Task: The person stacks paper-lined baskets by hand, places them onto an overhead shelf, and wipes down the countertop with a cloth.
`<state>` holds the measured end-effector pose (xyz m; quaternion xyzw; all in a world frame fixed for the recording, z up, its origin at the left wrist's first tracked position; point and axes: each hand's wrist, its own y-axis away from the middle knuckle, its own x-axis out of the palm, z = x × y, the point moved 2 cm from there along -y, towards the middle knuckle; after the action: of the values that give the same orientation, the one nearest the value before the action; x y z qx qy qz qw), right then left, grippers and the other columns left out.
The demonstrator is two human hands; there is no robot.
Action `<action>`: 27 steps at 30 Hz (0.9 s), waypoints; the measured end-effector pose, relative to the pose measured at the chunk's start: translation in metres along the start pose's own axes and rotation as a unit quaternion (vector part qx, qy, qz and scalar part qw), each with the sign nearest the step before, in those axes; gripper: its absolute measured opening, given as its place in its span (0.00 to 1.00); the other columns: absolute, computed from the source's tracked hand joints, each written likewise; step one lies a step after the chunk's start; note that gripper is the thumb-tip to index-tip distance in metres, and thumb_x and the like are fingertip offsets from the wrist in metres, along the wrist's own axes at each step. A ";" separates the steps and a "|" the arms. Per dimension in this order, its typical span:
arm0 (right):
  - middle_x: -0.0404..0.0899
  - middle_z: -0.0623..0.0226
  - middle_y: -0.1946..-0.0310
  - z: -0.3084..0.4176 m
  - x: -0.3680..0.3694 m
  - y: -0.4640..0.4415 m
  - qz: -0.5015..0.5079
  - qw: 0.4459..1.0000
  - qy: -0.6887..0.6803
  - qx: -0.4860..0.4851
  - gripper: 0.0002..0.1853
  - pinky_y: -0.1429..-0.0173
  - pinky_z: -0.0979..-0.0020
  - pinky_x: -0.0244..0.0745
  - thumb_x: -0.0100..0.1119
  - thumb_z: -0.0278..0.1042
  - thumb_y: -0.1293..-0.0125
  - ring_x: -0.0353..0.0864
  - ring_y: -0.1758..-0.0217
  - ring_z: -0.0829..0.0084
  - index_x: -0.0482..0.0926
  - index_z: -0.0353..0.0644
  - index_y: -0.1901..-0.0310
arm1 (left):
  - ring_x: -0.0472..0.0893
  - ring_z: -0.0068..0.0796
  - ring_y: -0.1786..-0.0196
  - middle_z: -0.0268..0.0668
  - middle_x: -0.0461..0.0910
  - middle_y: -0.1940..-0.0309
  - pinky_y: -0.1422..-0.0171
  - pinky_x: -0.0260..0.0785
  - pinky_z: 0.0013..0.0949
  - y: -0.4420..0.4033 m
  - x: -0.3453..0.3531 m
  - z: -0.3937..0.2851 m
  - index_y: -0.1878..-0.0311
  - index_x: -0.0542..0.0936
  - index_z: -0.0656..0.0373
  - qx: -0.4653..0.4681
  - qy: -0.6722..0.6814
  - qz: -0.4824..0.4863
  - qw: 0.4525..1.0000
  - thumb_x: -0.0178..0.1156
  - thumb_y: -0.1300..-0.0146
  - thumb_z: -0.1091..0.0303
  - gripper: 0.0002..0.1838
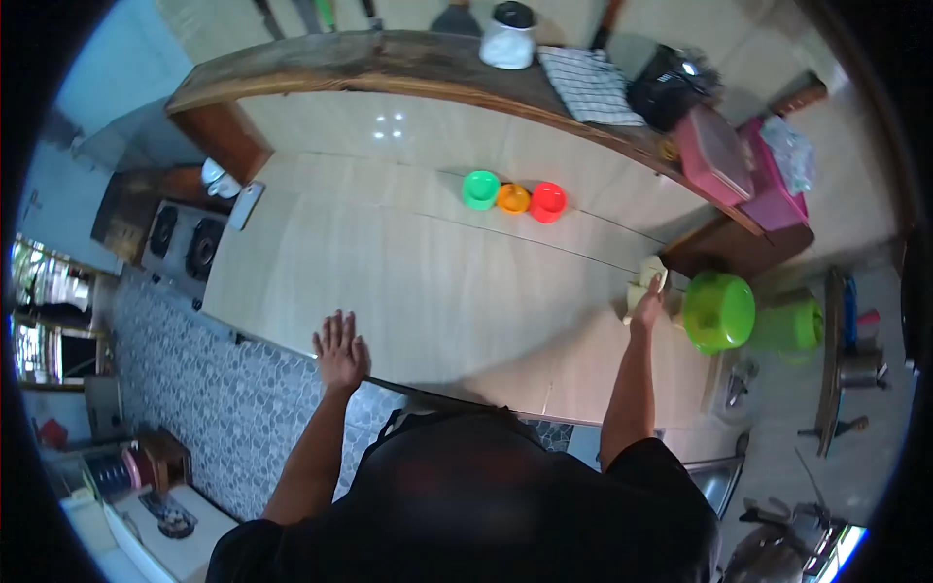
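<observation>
My left hand lies flat with its fingers spread at the front edge of the pale counter. Over at the counter's right side, my right hand is closed on a cream-coloured cloth, part of which the hand hides. Just right of that hand is a bright green basin. Three small bowls stand in a row towards the back: a green one, an orange one and a red one.
A wooden shelf arches over the back, bearing a white jar, a checked cloth and a pink container. At the left are a stove and a phone. The sink is at lower right.
</observation>
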<state>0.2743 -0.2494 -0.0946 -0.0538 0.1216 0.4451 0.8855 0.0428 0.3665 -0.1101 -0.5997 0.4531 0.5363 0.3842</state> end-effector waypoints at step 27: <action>0.66 0.55 0.29 -0.071 0.251 0.187 -0.080 0.883 0.450 -0.105 0.34 0.25 0.44 0.54 0.40 0.61 0.26 0.61 0.26 0.49 0.65 0.48 0.27 | 0.50 0.46 0.19 0.46 0.55 0.22 0.19 0.34 0.63 -0.158 -0.040 0.340 0.23 0.60 0.52 -0.261 0.065 -0.141 0.953 0.42 0.25 0.49 0.32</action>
<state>0.2561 0.0426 -0.2264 -0.3508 0.4548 0.3104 0.7575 0.0931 0.7401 -0.1184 -0.7706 0.2318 0.5359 0.2554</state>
